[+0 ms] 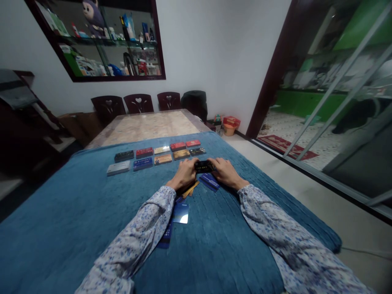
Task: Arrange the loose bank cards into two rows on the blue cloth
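Note:
Between them, my left hand (184, 173) and my right hand (226, 171) grip a small stack of black cards (202, 167) by its two ends. Just below, blue cards (210, 182) lie loose on the cloth near my right hand. Orange-yellow cards (191, 189) stick out beside my left wrist, partly covered by it. A shiny blue card (181, 213) and a dark blue card (165, 237) lie along my left forearm. Beyond my hands stand two rows of card stacks, among them a black-and-gold stack (197, 152), a gold stack (181, 154) and a blue stack (143, 163).
A blue cloth (92, 212) covers the near part of the table, whose marbled top (153, 122) shows at the far end. Dark chairs (138, 103) stand behind it. A red and orange bucket (229, 125) sits on the floor at the right, near a sliding glass door.

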{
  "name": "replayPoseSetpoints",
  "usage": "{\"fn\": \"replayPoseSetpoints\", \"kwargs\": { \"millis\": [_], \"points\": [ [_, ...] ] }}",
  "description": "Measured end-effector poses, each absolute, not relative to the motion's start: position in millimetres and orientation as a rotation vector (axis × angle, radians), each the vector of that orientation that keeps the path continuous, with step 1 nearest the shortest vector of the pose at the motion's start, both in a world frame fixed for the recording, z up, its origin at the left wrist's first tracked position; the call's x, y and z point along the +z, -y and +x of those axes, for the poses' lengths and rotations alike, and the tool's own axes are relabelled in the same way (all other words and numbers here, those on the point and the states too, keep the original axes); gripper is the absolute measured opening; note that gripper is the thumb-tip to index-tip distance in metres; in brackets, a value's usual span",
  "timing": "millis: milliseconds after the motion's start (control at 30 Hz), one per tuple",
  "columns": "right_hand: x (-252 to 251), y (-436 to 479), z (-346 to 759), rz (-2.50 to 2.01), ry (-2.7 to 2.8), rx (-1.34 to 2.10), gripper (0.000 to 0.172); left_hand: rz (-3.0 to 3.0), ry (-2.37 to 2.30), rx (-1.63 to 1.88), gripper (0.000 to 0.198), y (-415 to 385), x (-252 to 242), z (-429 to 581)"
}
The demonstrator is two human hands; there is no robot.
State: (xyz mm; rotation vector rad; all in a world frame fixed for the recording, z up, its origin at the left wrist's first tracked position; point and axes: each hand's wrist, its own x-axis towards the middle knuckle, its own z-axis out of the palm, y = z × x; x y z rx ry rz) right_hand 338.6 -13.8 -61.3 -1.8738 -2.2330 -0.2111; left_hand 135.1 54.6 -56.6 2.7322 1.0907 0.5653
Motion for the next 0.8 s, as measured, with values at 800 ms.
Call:
{"fn": "replayPoseSetpoints", "kwargs": {
  "millis": [800],
  "points": [
    [-54, 0, 349, -1.784, 2.368, -0.285, 0.053, 2.82, -1.16, 0.369, 0.056, -52, -40, 133]
  ]
}}
